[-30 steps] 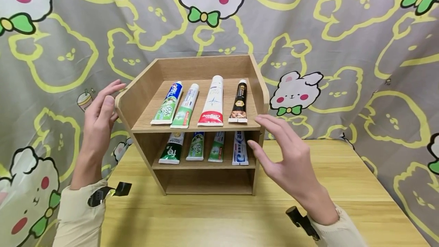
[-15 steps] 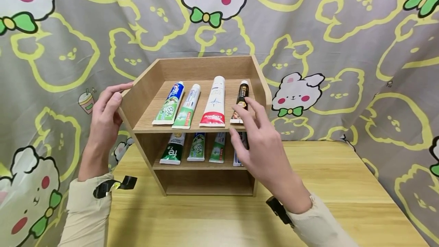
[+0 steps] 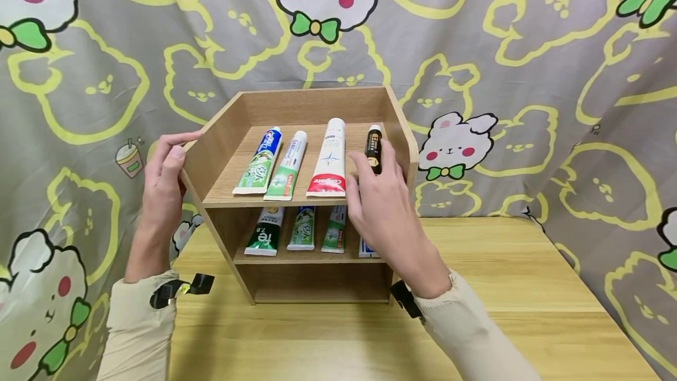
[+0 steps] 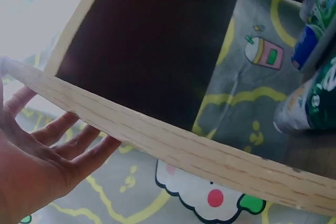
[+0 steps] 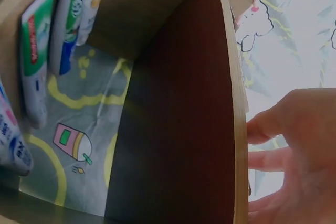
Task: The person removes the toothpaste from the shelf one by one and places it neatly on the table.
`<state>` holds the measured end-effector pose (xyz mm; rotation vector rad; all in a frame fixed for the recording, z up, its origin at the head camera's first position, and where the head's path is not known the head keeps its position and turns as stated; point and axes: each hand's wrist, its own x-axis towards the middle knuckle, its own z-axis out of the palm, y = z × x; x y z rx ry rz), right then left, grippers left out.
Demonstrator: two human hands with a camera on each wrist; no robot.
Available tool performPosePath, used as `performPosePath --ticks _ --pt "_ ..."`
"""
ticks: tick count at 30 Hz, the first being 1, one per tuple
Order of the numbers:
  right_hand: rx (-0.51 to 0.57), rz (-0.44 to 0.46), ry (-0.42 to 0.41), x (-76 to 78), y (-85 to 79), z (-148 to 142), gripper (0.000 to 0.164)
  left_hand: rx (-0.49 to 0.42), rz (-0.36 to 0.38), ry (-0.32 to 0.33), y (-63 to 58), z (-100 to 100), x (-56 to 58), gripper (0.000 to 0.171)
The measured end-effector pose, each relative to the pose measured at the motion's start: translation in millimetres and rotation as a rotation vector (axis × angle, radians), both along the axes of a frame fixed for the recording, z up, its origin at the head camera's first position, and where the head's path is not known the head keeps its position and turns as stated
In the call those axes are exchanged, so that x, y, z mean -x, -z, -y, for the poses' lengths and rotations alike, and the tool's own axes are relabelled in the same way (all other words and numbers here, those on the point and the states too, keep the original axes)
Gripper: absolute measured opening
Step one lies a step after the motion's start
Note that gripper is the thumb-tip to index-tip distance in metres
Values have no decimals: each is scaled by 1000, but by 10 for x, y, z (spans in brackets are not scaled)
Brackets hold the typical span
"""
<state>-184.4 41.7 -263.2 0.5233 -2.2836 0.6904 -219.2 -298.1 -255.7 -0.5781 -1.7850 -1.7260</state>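
Observation:
A wooden shelf unit (image 3: 322, 199) stands on the table, with toothpaste tubes on its upper two levels. My left hand (image 3: 163, 178) rests against its left side panel, fingers extended along the outside of the wooden edge (image 4: 152, 132) in the left wrist view. On the top board my right hand (image 3: 383, 210) reaches over the black toothpaste tube (image 3: 374, 146), fingers spread to either side. The hand hides the tube's lower end. Left of it lie a white and red tube (image 3: 329, 160), a green and white tube (image 3: 287, 166) and a blue and green tube (image 3: 259, 160).
The middle board carries a dark green tube (image 3: 263, 234), a blue and green tube (image 3: 301, 231), another green tube (image 3: 334, 231) and one partly behind my right hand. A patterned curtain (image 3: 476, 46) hangs behind the wooden table (image 3: 502, 263).
My right hand has moved left and forward from the shelf's right side to over the black tube. My left hand has shifted right onto the left panel. The tubes keep their places.

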Motion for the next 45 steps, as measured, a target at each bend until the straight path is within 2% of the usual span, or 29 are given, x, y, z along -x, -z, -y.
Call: performPosePath --ticks 6,10,13,17,23,25,30,34,39,45 --pt "-29 126 60 -7 -81 15 34 -6 -3 3 -5 -22 -7 40" --pt "-108 220 88 3 -144 27 32 -18 -3 5 -1 -31 -18 40" --pt "-177 268 95 14 -201 36 32 -17 4 2 6 -34 -30 40" --pt "-196 318 88 20 -291 34 30 -2 22 -10 21 -42 -42 40" --pt "-106 437 56 19 -367 1 32 7 22 -20 27 -52 -47 40" --pt "-86 452 46 16 -368 -8 33 5 17 -16 25 -52 -45 40" --pt "-60 434 37 0 -347 -20 35 -4 13 -13 29 -51 -39 41" --pt "9 428 23 -35 -323 -47 39 3 13 -13 39 -51 -32 41" --pt "123 401 -58 -73 -316 -121 43 -9 -4 -9 37 -31 -19 41" --pt "237 442 -124 -102 -287 -173 47 -7 7 -22 29 -9 -23 41"
